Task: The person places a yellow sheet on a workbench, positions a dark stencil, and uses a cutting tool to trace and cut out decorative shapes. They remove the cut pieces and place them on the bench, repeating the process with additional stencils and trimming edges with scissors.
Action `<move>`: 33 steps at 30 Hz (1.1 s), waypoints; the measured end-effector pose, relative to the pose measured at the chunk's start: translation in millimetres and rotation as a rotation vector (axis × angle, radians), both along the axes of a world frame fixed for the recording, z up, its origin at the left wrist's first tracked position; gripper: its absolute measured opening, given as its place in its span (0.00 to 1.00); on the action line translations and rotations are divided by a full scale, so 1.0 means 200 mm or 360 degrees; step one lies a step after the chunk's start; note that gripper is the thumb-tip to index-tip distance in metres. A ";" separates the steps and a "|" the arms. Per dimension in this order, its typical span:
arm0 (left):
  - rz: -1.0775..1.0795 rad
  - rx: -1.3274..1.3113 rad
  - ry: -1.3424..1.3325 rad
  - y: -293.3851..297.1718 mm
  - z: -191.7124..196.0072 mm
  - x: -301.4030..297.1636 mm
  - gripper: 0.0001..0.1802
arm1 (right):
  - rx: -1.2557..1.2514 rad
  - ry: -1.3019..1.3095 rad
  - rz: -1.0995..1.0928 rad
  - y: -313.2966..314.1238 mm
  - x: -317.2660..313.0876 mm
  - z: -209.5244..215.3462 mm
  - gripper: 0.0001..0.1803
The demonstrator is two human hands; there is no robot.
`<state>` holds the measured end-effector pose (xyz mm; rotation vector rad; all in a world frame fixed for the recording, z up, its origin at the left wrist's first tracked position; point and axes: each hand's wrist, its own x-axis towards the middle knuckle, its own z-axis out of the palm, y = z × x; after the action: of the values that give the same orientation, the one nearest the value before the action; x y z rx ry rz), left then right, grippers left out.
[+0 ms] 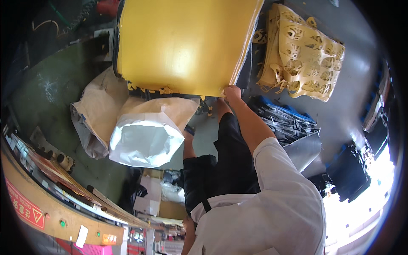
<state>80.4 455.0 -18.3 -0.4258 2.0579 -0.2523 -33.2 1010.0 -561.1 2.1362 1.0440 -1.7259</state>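
A large stack of smooth yellow sheets (182, 42) lies at the top middle, with dark and white layers showing along its right edge. My right hand (231, 94) is closed on the near right corner of the top yellow sheet. Beside my left hip hangs my left hand (188, 224), close to the black shorts; its fingers are too small and partly hidden to make out. Small yellow scraps (166, 90) cling along the near edge of the stack.
Two large paper sacks stand at the left, one white-mouthed (146, 138) and one brown (104, 106). Yellow cut-out sheets (312, 55) lie in a pile at the right. Below them is a stack of black cut-out sheets (284, 121). A beige machine panel (63, 221) fills the lower left.
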 end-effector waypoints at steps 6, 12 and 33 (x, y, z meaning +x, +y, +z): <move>0.0121 -0.0058 -0.0147 0.31 0.19 -0.05 0.19 | -0.0380 0.0010 -0.0179 0.11 -0.19 0.22 0.22; 0.0263 -0.0137 -0.0170 0.50 0.21 -0.03 0.23 | -0.0821 0.0516 -0.0063 0.55 -0.51 0.62 0.23; 0.2730 0.1708 0.0424 0.65 -0.42 -0.80 0.34 | 0.0310 0.2072 0.1280 0.59 -0.07 3.91 0.16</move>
<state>-79.0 585.0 -103.2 -1.2923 1.1028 1.8342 -46.7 1127.9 220.0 0.1722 1.9545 -2.4186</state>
